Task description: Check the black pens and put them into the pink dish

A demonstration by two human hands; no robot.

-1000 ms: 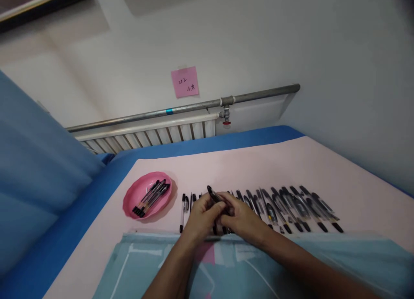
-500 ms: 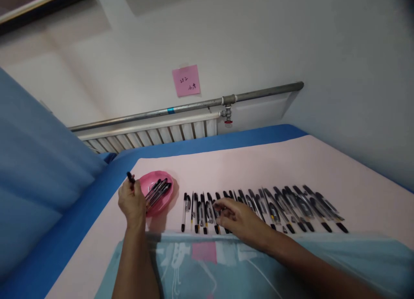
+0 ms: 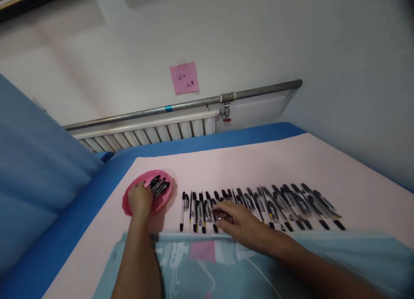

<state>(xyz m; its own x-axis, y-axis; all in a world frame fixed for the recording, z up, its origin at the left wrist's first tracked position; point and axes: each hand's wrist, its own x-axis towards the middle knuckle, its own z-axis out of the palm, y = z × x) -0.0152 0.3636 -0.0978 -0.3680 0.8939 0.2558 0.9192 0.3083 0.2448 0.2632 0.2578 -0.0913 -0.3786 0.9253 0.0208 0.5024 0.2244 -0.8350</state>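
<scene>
My left hand is over the left side of a pink dish, its fingers curled down and mostly hidden; whether a pen is still in them cannot be seen. Several black-capped clear pens lie in the dish beside its fingertips. My right hand hovers low over the left part of a long row of pens, fingers bent toward the thumb. Something small and shiny shows at its fingertips, too unclear to name. It covers some of the pens beneath.
The pens lie side by side on a pink sheet over a blue cover. Light blue cloth borders the near edge. Behind stand a white radiator and a metal pipe; a blue curtain hangs left.
My left hand, which held a black pen up at the dish's left edge, has moved right and down into the dish. The right hand stays nearly in place over the row.
</scene>
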